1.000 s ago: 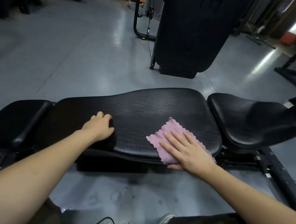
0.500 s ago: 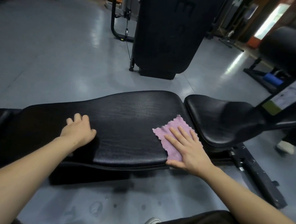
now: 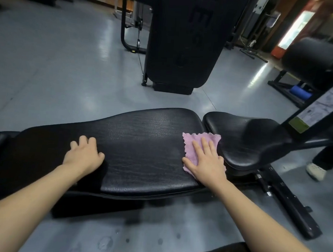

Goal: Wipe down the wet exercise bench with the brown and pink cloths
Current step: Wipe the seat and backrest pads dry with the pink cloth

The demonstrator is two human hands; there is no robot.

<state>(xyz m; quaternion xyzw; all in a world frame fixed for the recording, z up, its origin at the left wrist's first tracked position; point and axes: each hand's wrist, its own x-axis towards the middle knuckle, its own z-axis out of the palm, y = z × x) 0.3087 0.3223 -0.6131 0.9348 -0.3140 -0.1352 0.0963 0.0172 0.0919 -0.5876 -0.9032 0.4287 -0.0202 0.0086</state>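
The black padded exercise bench [image 3: 145,144] runs across the view in front of me. My right hand [image 3: 206,162] lies flat with straight fingers on the pink cloth [image 3: 191,144], pressing it onto the right end of the long pad, beside the gap to the seat pad [image 3: 247,141]. My left hand [image 3: 83,154] rests on the left-middle of the pad with its fingers curled down. A dark matte patch [image 3: 93,174] under that hand hangs over the front edge and looks like the brown cloth; it barely shows against the black pad.
A tall black machine housing [image 3: 183,40] stands on the grey floor behind the bench. Another padded machine [image 3: 312,60] with a blue roller [image 3: 300,92] is at the far right. A person's shoe [image 3: 315,170] is at the right. Wet spots [image 3: 105,242] mark the floor near my knees.
My right hand has slid the pink cloth to the right and away from me, up to the pad's right end. My left hand stays at about the same spot. The view has shifted right.
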